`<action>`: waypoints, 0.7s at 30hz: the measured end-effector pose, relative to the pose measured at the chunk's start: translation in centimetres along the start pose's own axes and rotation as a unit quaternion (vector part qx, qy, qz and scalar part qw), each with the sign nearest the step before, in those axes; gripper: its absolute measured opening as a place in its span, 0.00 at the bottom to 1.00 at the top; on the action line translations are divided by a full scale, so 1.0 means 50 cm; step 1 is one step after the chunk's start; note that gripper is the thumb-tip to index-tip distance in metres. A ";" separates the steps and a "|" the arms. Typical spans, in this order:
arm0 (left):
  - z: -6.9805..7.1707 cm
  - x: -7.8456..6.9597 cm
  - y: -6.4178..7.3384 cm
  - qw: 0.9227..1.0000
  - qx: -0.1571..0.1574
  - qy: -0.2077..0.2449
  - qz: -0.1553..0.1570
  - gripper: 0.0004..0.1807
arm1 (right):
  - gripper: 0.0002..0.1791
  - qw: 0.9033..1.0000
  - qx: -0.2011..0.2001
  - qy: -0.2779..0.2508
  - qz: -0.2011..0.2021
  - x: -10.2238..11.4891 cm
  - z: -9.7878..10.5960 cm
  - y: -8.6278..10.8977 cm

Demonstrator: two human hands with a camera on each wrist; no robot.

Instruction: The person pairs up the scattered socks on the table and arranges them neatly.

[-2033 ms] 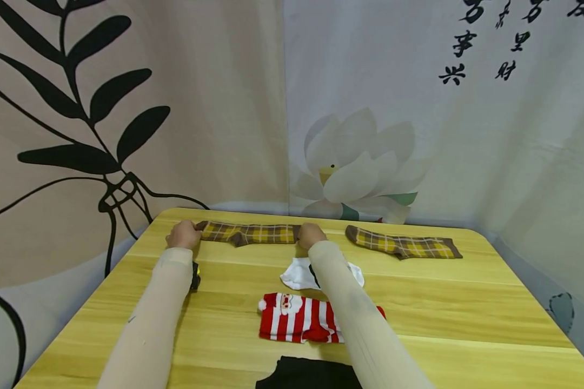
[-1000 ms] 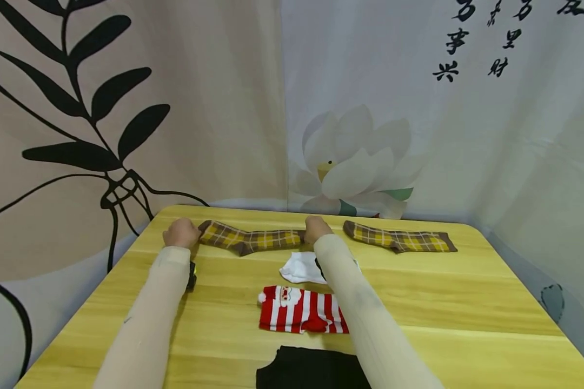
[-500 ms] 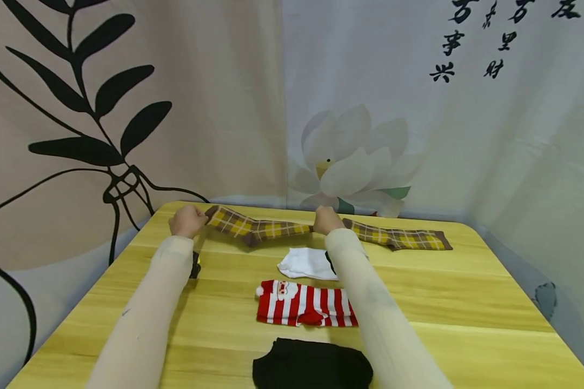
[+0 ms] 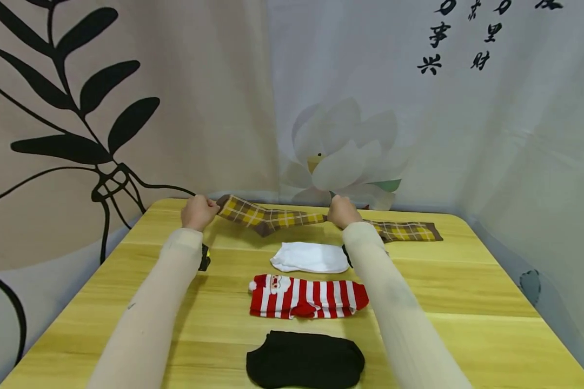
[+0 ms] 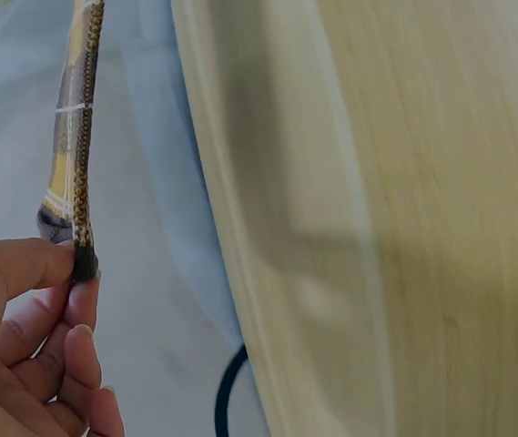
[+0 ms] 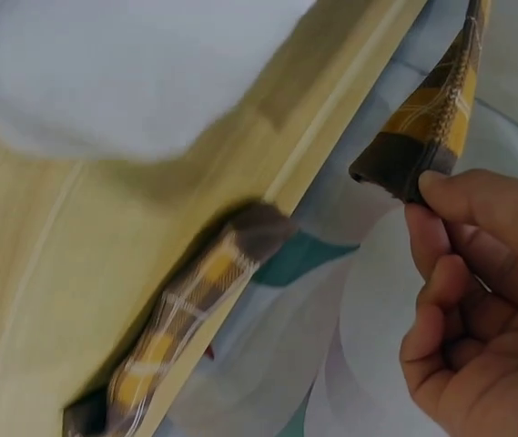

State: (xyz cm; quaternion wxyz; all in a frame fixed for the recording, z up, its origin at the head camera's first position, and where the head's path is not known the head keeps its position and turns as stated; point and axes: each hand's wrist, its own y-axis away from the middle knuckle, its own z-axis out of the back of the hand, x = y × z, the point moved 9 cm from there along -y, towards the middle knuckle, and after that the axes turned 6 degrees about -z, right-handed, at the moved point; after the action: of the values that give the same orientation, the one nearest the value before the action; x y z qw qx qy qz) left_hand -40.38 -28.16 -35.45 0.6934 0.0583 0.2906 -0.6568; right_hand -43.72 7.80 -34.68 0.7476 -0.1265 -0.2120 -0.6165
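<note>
A yellow and brown plaid sock (image 4: 267, 217) is stretched between both hands above the table's far edge, its heel sagging in the middle. My left hand (image 4: 199, 212) pinches the brown toe end; in the left wrist view the thumb and forefinger grip that sock's dark tip (image 5: 84, 259). The brown cuff is pinched by my right hand (image 4: 343, 211), and the right wrist view shows the open cuff (image 6: 395, 164) hanging from thumb and forefinger. A second plaid sock (image 4: 409, 231) lies flat on the table just beyond the right hand, partly hidden by it.
Down the middle of the wooden table (image 4: 467, 319) lie a white sock (image 4: 311, 257), a red and white striped Santa sock (image 4: 306, 297) and a black sock (image 4: 304, 359). A printed curtain (image 4: 214, 97) hangs behind the table's far edge.
Both hands have lifted the plaid sock off the table and moved it up and to the right. The right hand now overlaps the second plaid sock. The head view has shifted slightly.
</note>
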 end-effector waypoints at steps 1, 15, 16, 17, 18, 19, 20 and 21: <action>-0.003 -0.007 -0.002 1.000 0.001 0.001 -0.002 0.23 | 0.29 1.000 -0.003 -0.003 0.001 -0.006 0.007 0.004; -0.057 -0.101 -0.008 0.999 0.027 0.031 -0.019 0.21 | 0.26 0.999 -0.041 -0.003 -0.005 -0.089 0.066 0.052; -0.061 -0.107 -0.009 0.999 0.027 0.031 -0.023 0.21 | 0.26 0.999 -0.043 -0.002 -0.003 -0.095 0.067 0.053; -0.065 -0.111 -0.010 0.999 0.025 0.031 -0.026 0.21 | 0.26 0.999 -0.045 0.000 -0.001 -0.101 0.068 0.055; -0.069 -0.116 -0.010 0.999 0.025 0.032 -0.029 0.21 | 0.26 0.999 -0.047 0.002 0.000 -0.107 0.069 0.056; -0.072 -0.121 -0.011 0.999 0.023 0.033 -0.031 0.21 | 0.26 0.999 -0.048 0.002 0.001 -0.112 0.068 0.058; -0.076 -0.125 -0.012 0.999 0.021 0.034 -0.033 0.22 | 0.26 0.999 -0.047 0.001 -0.002 -0.119 0.067 0.060; -0.080 -0.128 -0.013 0.999 0.020 0.033 -0.035 0.22 | 0.26 0.999 -0.046 0.001 -0.002 -0.125 0.066 0.062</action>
State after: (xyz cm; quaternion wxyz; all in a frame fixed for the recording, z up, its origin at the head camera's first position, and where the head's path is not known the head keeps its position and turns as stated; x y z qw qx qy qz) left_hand -42.08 -20.76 -35.50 0.6586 0.0842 0.3020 -0.6841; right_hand -42.14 15.34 -34.51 0.7399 -0.1594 -0.1827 -0.6275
